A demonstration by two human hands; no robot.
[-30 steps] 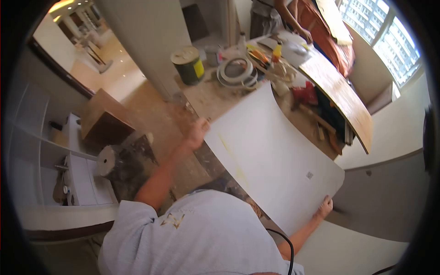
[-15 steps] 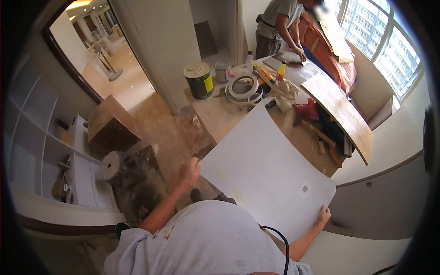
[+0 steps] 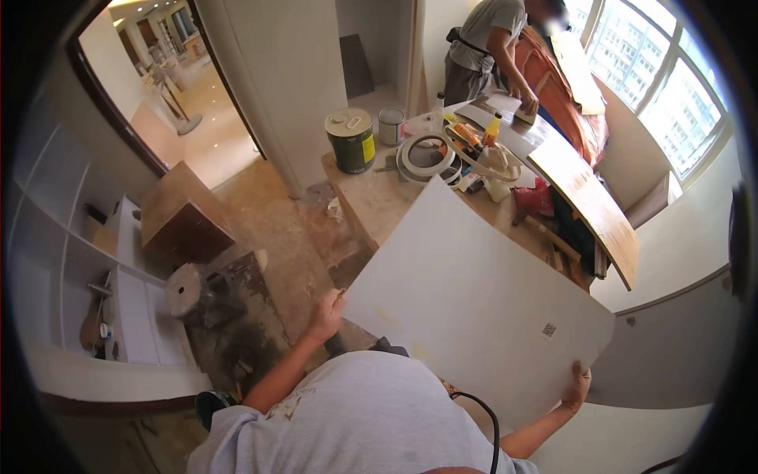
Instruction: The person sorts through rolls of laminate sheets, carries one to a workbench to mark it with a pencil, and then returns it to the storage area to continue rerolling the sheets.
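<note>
A large white laminate sheet point(image 3: 466, 284) spans the space between my hands, slightly bowed, with a small square printed code near its right side and faint yellowish stains toward my body. My left hand point(image 3: 324, 314) is closed on its left edge. At the lower right edge, my right hand point(image 3: 578, 385) grips the sheet, fingers curled round the border. The far corner of the sheet overlaps the front of the workbench point(image 3: 383, 209) in this view. What lies under the sheet is hidden.
On the bench stand a dark can point(image 3: 350, 142), a small tin point(image 3: 391, 126), rolls of edge banding point(image 3: 426, 156) and a yellow-capped bottle point(image 3: 492, 129). A wooden board point(image 3: 588, 209) lies along its right side. Another person point(image 3: 489, 55) works behind. A wooden box point(image 3: 185, 209) sits left.
The sheet has shifted right and flattened somewhat, my right hand moving right with it. Both hands keep their hold. The other person's hand has moved slightly over the bench.
</note>
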